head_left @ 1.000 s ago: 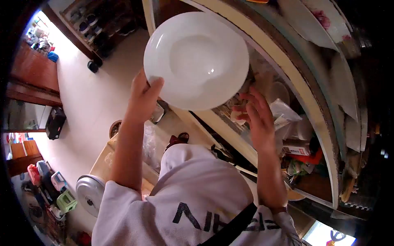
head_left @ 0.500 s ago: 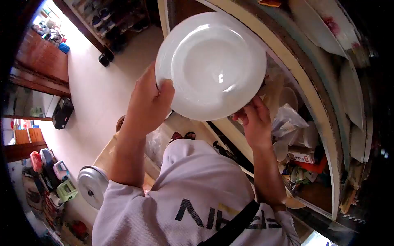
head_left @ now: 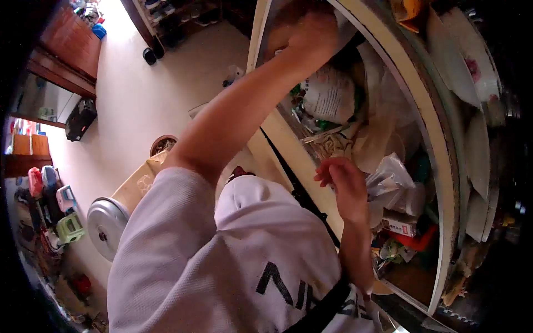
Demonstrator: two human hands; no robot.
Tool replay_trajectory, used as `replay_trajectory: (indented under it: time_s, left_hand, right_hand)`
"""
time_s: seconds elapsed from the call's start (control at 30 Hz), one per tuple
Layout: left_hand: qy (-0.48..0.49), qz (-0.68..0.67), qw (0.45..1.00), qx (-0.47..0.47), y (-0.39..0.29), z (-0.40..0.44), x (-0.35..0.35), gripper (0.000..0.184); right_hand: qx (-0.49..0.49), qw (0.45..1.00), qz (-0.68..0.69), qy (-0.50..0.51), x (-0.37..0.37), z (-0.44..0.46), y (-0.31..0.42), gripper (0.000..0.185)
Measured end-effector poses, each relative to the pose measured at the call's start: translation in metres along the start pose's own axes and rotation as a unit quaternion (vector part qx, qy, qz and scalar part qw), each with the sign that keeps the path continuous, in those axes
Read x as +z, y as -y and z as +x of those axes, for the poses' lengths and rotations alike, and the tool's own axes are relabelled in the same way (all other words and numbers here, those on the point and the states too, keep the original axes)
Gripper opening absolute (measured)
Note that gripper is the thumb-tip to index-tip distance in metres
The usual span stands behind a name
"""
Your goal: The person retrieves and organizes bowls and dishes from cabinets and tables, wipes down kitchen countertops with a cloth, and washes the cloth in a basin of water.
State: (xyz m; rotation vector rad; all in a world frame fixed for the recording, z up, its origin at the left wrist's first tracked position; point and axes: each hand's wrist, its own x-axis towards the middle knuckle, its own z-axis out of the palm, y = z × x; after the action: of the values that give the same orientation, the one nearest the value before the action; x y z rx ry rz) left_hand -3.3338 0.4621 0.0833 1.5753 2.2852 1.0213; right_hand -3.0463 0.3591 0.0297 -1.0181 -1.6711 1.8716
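Observation:
My left arm stretches up and away into the far end of the open cabinet [head_left: 430, 119]. At its end my left hand [head_left: 313, 33] is smeared by motion, and its fingers are hidden. Beside that hand shows a pale, blurred edge [head_left: 348, 30]; whether it is the white plate I cannot tell. My right hand [head_left: 345, 180] hovers at the cabinet's front rail, fingers loosely bent and apart, holding nothing. Just right of it lies a clear plastic bag [head_left: 390, 175]. A white printed bag [head_left: 330, 95] sits inside, between the two hands.
Stacked plates [head_left: 477, 150] stand on the cabinet's top at right. A small box [head_left: 398, 225] lies inside the cabinet. On the floor at left are a round grey lid [head_left: 106, 228], a potted plant [head_left: 164, 144] and a green stool [head_left: 70, 227].
The white plate, held in both hands before, is no longer clearly visible. My left hand has moved up and right into the cabinet. My right hand has let go and dropped slightly.

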Motion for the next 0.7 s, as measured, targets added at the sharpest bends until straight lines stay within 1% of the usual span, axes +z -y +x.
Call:
replay_trajectory:
  time_s: [0.03, 0.07, 0.1, 0.27, 0.3, 0.4, 0.53, 0.67, 0.7]
  left_hand:
    - [-0.057, 0.038, 0.997, 0.042, -0.013, -0.001, -0.001, 0.037]
    - [-0.097, 0.001, 0.993, 0.064, -0.014, 0.019, 0.017, 0.037]
    - [-0.113, -0.006, 0.991, 0.075, -0.013, 0.035, 0.032, 0.037]
    - [-0.098, -0.015, 0.992, 0.078, -0.015, 0.085, 0.062, 0.037]
    - [-0.094, -0.013, 0.992, 0.08, -0.014, 0.091, 0.07, 0.036]
    - [-0.082, -0.007, 0.993, 0.081, -0.011, 0.111, 0.087, 0.036]
    - [-0.064, -0.001, 0.994, 0.084, -0.016, 0.129, 0.097, 0.036]
    - [-0.055, 0.019, 0.996, 0.074, 0.006, 0.147, 0.106, 0.035]
    - [-0.05, 0.024, 0.996, 0.071, 0.012, 0.149, 0.107, 0.035]
  right_hand:
    - [0.012, 1.0, 0.003, -0.01, -0.003, -0.003, -0.003, 0.019]
    - [0.002, 1.0, -0.001, -0.003, -0.004, -0.005, -0.001, 0.019]
    - [-0.009, 1.0, -0.005, 0.003, -0.004, -0.006, 0.0, 0.018]
    - [-0.02, 0.999, 0.022, -0.017, -0.002, -0.018, 0.001, 0.018]
    - [-0.017, 1.0, -0.001, -0.01, -0.001, -0.019, 0.005, 0.019]
    - [-0.015, 0.999, -0.008, -0.028, -0.002, -0.029, -0.003, 0.019]
    - [0.003, 0.998, 0.037, -0.052, -0.008, -0.039, -0.009, 0.02]
    - [0.005, 0.997, 0.035, -0.074, -0.013, -0.046, -0.011, 0.021]
    - [0.001, 0.996, 0.058, -0.07, -0.015, -0.047, -0.016, 0.022]
